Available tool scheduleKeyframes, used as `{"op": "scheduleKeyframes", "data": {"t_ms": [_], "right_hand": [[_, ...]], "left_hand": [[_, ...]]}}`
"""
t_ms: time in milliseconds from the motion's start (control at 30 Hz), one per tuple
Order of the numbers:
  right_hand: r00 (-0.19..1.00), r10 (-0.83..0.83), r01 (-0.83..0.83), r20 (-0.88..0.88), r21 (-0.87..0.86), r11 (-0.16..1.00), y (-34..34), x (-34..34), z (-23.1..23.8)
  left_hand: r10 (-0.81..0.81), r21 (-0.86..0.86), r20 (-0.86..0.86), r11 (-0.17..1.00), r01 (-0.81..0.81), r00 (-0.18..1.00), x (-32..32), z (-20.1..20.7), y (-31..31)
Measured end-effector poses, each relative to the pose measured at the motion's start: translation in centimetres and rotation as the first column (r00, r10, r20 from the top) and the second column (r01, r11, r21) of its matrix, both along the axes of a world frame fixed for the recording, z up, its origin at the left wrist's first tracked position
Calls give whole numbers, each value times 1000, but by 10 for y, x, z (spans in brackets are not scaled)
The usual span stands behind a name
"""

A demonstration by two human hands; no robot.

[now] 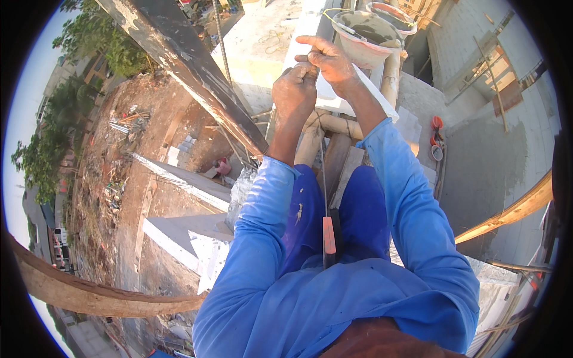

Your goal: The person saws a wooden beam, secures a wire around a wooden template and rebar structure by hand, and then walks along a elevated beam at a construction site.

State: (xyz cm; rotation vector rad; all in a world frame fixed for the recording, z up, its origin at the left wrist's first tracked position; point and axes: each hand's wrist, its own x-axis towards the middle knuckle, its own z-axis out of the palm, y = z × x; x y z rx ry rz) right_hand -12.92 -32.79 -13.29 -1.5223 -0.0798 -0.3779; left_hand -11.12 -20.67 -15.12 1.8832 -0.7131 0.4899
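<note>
My left hand (294, 92) and my right hand (334, 67) meet in front of me, above a white block (382, 102). The left hand's fingers are curled and pressed together against the right hand's fingertips. On the right hand the index finger points left while the others bend inward. Whatever may lie between the fingers is too small to make out. Between my thighs rests a tool with a red-and-black handle (329, 238) and a long thin blade, seen edge-on, that looks like a handsaw.
A bucket (391, 55) of grey mortar stands beyond my right hand, with another bucket (407, 13) behind it. Wooden poles (308, 143) and planks lie below me. A thick beam (179, 59) slants at the left, above lower dirt ground (161, 113). Orange-handled tools (437, 134) lie at right.
</note>
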Motion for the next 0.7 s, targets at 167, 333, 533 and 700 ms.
{"op": "scheduleKeyframes", "data": {"t_ms": [167,333,533,700], "right_hand": [[999,-53,53,4,-167,984,-2,-8,6],[999,-29,13,-34,-401,916,-4,-14,10],[994,-102,111,44,-434,894,-6,-13,6],[998,-53,37,-16,-520,854,-13,-13,11]], "left_hand": [[-75,-32,-76,997,73,994,-3,1,0],[16,40,80,999,-19,997,-1,-10,2],[-74,-112,9,991,75,997,-8,-8,4],[-69,-6,62,998,69,996,4,2,11]]}}
